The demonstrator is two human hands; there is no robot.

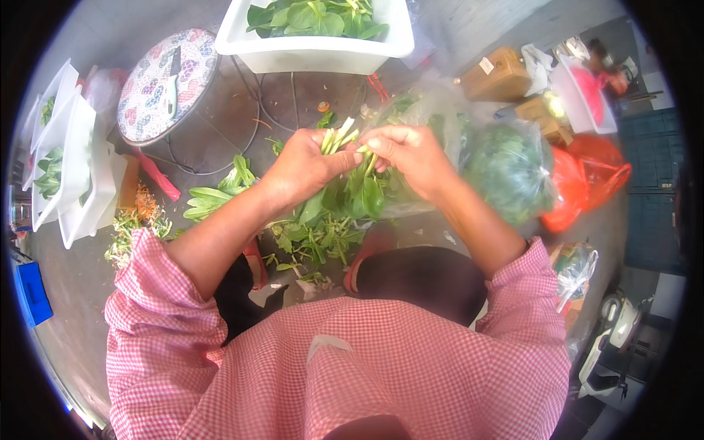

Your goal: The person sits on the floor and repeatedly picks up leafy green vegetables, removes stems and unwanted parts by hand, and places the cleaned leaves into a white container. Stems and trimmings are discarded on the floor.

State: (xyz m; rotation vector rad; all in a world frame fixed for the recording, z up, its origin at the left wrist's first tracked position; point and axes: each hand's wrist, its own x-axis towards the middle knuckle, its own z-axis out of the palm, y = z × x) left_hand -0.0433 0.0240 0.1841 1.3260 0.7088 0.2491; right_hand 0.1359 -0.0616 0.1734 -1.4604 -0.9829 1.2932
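Observation:
My left hand is closed around a small bunch of leafy greens, its pale cut stem ends poking up past the thumb. Right beside it, my right hand pinches a stem of the greens between thumb and fingers. The leaves hang down below both hands. Beneath them, a loose heap of green leaves and trimmings lies on the floor between my feet. More long leaves lie just past my left forearm.
Ahead stands a white tub of greens. A knife lies on a round patterned stool at left, near more white tubs. At right are a clear bag of greens, a red bag and a cardboard box.

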